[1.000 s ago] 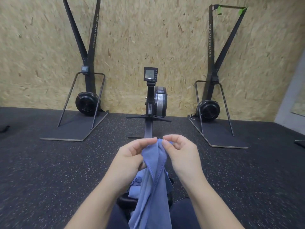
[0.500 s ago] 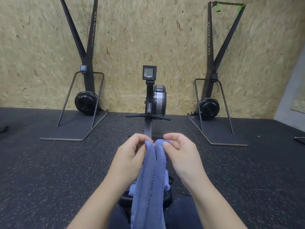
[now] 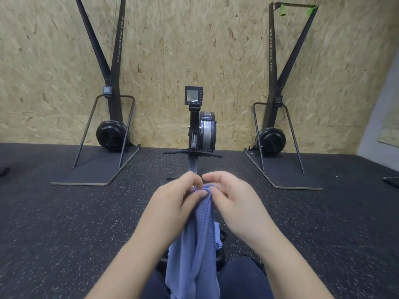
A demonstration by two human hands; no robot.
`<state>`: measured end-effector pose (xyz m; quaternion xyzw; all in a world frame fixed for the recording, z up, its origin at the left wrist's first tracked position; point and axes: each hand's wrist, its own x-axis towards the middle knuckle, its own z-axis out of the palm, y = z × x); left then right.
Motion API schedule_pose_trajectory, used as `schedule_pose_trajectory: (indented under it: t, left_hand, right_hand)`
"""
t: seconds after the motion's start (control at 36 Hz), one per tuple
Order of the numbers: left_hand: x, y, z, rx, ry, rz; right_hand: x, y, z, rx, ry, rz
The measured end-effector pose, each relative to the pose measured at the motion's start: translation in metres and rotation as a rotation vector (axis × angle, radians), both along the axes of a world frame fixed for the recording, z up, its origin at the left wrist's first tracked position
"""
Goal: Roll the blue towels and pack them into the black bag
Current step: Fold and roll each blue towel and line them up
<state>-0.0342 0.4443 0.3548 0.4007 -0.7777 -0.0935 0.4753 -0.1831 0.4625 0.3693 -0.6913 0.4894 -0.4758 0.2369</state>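
A blue towel (image 3: 197,247) hangs in front of me, folded lengthwise, its top edge pinched between both hands. My left hand (image 3: 172,203) grips the top corner from the left, thumb on the cloth. My right hand (image 3: 233,199) pinches the same edge from the right, fingers curled. Below the towel a black rounded object (image 3: 220,258) with more pale blue cloth (image 3: 217,236) on it sits between my knees; whether it is the black bag I cannot tell.
A rowing machine (image 3: 197,134) stands straight ahead on the speckled black floor. Ski machines stand on flat bases at the left (image 3: 108,134) and right (image 3: 274,134) against the chipboard wall. My dark trouser legs (image 3: 241,277) fill the bottom edge.
My hands have drawn closer together, closing the towel's top edges into one narrow fold. The towel hangs slimmer than a second ago.
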Motion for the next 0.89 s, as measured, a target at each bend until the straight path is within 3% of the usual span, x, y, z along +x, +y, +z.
schedule_pose_trajectory:
  t: [0.19, 0.33, 0.5, 0.72, 0.89]
  left_hand:
    - [0.0, 0.001, 0.003, 0.041, 0.041, 0.006]
    - [-0.002, -0.001, 0.001, 0.098, 0.126, -0.008]
    - [-0.001, -0.009, -0.006, 0.183, 0.268, -0.087]
    - [-0.005, -0.012, -0.009, 0.122, 0.224, -0.143]
    - [-0.003, -0.027, -0.015, 0.013, 0.061, -0.03]
  right_hand:
    - [-0.002, 0.006, 0.009, -0.076, 0.212, -0.017]
    - [-0.004, 0.009, 0.011, -0.074, 0.225, -0.007]
    - [-0.008, 0.002, 0.005, 0.003, 0.069, 0.104]
    - [-0.01, -0.003, 0.002, -0.046, -0.128, 0.041]
    - [-0.016, -0.014, 0.006, -0.109, -0.345, -0.056]
